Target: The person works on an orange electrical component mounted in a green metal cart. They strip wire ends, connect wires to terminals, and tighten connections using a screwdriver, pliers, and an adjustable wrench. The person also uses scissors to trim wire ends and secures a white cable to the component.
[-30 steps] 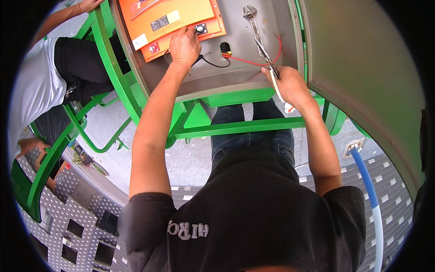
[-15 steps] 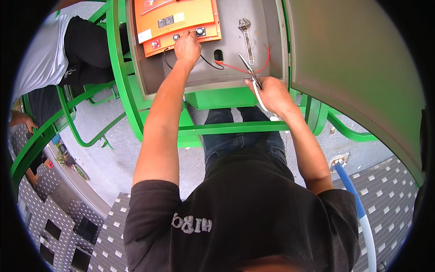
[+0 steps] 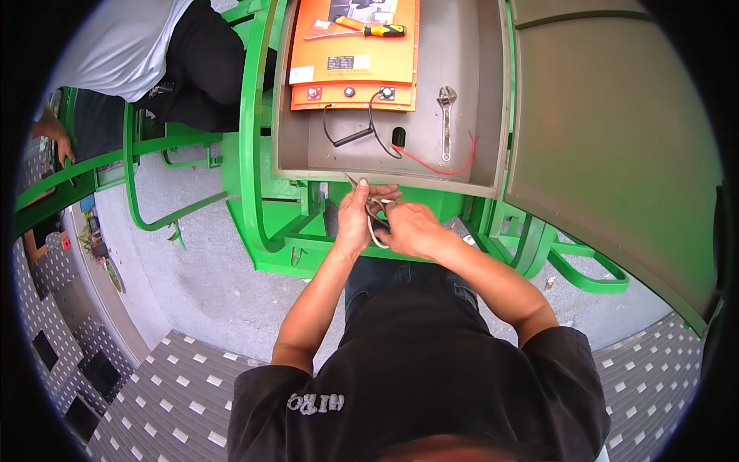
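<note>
Close together in front of the metal box's near edge, my two hands hold a pair of scissors. My left hand (image 3: 354, 219) is closed round the blade end, and a pointed tip shows beyond its fingers. My right hand (image 3: 417, 229) is closed at the handles of the scissors (image 3: 372, 228), whose pale loop shows between the hands. Beyond them lies an orange battery unit (image 3: 354, 73) in the box. A black cable (image 3: 355, 138) with a thicker sleeve runs from its front terminals, and a red wire (image 3: 435, 170) comes out near a dark hole.
An adjustable wrench (image 3: 446, 127) lies in the grey metal box (image 3: 481, 77), right of the battery unit. A yellow-and-black screwdriver (image 3: 382, 31) rests on the unit. Green frame bars (image 3: 252, 138) surround the box, and a large lid (image 3: 608, 138) stands right. Another person (image 3: 204, 65) is at the left.
My left hand has left the battery's terminals and come back to the scissors. My right hand has drawn the scissors left and nearer. The view has shifted, showing the screwdriver fully.
</note>
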The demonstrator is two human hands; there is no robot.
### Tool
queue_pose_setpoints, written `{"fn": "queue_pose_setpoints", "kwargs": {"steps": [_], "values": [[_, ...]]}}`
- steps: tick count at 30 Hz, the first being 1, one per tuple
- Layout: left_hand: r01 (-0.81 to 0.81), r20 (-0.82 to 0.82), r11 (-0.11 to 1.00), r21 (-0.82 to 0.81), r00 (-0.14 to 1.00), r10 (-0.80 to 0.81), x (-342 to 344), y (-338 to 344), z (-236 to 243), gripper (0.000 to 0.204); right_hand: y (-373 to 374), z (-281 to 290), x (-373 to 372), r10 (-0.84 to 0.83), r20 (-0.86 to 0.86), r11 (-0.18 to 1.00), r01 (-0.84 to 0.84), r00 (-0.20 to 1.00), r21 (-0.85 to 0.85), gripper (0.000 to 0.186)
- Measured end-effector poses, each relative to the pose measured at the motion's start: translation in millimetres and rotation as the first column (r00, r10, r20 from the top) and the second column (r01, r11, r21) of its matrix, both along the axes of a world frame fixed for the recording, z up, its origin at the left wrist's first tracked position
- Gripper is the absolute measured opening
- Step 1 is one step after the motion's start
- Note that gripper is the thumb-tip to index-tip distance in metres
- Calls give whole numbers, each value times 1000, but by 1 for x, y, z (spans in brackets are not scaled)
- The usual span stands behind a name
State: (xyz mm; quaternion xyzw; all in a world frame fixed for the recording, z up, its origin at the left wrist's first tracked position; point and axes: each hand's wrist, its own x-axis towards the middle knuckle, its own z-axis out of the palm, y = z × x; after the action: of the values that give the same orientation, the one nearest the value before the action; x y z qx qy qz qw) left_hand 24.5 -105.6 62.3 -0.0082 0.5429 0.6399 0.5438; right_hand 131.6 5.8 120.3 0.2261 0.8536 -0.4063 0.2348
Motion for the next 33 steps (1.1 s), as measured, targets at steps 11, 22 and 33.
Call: {"fn": "queue_pose_setpoints", "kwargs": {"steps": [11, 22, 33], "values": [[-179, 190, 984, 11, 966, 173, -55, -74, 18, 50, 301, -78, -247, -240, -372, 687, 428, 897, 587, 40], [-226, 258, 973, -42, 939, 229, -88, -93, 8, 48, 330, -85, -273, 51, -39, 760, -13, 998, 650, 46], [-181, 521, 976, 118, 848, 94, -116, -23, 8, 44, 179, -90, -93, -138, -347, 847, 292, 928, 445, 43]]}}
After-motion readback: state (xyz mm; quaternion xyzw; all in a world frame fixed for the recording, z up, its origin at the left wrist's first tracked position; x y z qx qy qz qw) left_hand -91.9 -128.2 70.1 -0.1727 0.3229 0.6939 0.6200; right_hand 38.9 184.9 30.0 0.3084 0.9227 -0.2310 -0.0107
